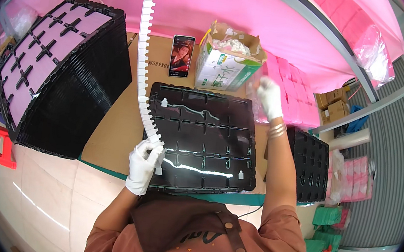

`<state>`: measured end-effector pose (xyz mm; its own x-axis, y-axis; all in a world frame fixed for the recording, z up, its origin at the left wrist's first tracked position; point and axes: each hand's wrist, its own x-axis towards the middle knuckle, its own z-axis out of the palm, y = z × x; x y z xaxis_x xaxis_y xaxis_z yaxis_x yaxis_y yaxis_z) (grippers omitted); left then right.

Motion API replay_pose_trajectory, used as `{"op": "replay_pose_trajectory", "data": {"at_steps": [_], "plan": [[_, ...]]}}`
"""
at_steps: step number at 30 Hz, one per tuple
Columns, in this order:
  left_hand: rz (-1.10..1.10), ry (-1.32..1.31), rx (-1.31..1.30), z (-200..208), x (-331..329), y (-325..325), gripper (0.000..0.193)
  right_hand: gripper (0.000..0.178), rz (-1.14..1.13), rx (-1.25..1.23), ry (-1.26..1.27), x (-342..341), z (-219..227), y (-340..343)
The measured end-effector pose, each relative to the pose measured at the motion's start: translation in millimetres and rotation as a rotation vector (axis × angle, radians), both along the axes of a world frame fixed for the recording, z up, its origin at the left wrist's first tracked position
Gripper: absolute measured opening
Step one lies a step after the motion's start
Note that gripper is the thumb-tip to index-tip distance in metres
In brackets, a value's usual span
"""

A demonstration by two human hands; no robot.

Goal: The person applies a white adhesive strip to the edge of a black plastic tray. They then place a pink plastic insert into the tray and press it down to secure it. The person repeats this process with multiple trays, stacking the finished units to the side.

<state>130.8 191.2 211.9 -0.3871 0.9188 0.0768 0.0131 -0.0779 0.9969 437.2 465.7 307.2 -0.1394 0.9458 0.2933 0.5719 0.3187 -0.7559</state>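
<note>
My left hand [142, 167], in a white glove, pinches the lower end of a long white strip with notched tabs [143, 59]. The strip runs up past the top of the view. Beside that hand lies a black plastic tray [195, 137] with cross-shaped ridges. Small white bottle-shaped tabs sit on it, one near the far left corner [165, 102] and one at the near right [241, 175]. My right hand [269, 100], also gloved, is raised past the tray's far right corner, beside pink packs [290, 94]. Its fingers are curled; what they may hold is hidden.
A tall stack of black trays [80, 82] with pinkish panels stands left. Behind the tray are a lit phone [181, 56] and an open carton [226, 69] with white scraps. More black trays [307, 165] stand right. A metal frame bar [318, 25] crosses above.
</note>
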Motion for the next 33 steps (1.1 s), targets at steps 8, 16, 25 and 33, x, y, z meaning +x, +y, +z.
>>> {"op": "replay_pose_trajectory", "data": {"at_steps": [8, 16, 25, 33], "plan": [[-0.008, -0.117, 0.001, -9, -3, 4, 0.011, 0.021, -0.233, 0.631, -0.473, -45, 40, 59], [0.108, -0.341, 0.014, 19, -5, -5, 0.022, 0.026, 0.697, 0.201, -0.368, -163, -54, -44], [0.037, -0.406, -0.044, 14, -7, -5, 0.020, 0.013, 0.477, -0.089, -0.461, -212, -70, -46], [0.051, -0.333, -0.036, 4, -5, -3, 0.018, 0.006, 0.279, 0.109, -0.524, -227, -88, -59]]}}
